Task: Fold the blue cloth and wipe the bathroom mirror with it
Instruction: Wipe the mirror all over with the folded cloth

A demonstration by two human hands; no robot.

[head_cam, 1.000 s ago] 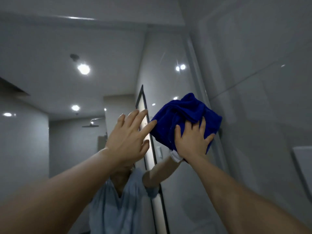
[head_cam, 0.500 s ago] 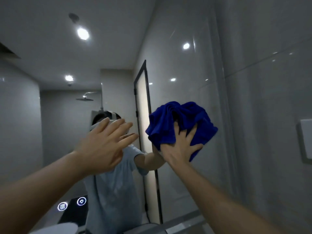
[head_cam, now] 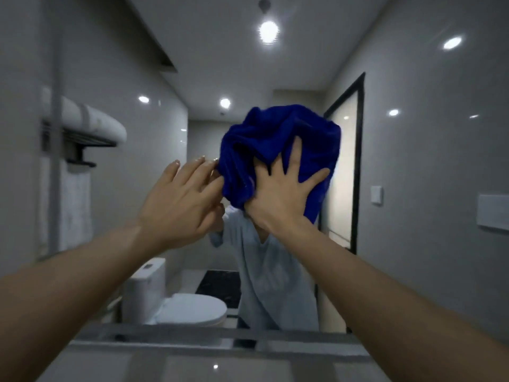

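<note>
No legible text, number, brand or sign found. Shirt [head_cam: 271, 282] reflected in mirror [head_cam: 429, 150]: faint darker patch on chest, possibly print, too blurred to read.

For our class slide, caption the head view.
Right hand presses the blue cloth to the mirror, left hand open beside it.

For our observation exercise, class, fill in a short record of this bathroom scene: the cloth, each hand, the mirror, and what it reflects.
Cloth: blue cloth, bunched, against the mirror
Right hand: right hand, fingers spread, presses the cloth onto the glass
Left hand: left hand, fingers straight, beside the cloth's left edge, holding nothing
Reflected: toilet, towel rack with white towels, ceiling light
</note>
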